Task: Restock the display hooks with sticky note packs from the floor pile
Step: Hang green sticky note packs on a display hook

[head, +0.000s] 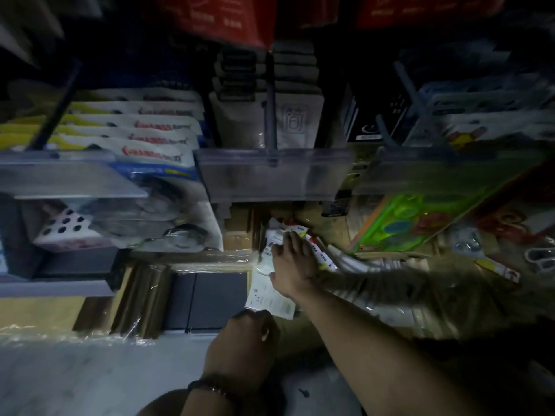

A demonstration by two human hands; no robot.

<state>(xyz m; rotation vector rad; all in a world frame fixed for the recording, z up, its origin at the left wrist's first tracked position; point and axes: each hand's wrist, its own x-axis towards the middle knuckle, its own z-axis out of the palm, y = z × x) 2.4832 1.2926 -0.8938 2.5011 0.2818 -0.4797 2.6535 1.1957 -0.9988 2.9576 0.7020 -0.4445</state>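
White-backed sticky note pack (267, 292) on the floor, at 12 o'clock from the left hand (244, 343). Fingers curled there against the pack's lower edge; cannot tell whether gripping. Right hand (292, 265) at 1 o'clock, fingers spread flat, pressing on the floor pile (326, 261) of packs. Display hooks (271, 109) higher at 12, hung with goods.

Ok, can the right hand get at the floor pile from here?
Likely yes: the right hand rests on the floor pile, fingers spread over it, nothing between. The left hand holds a white pack.
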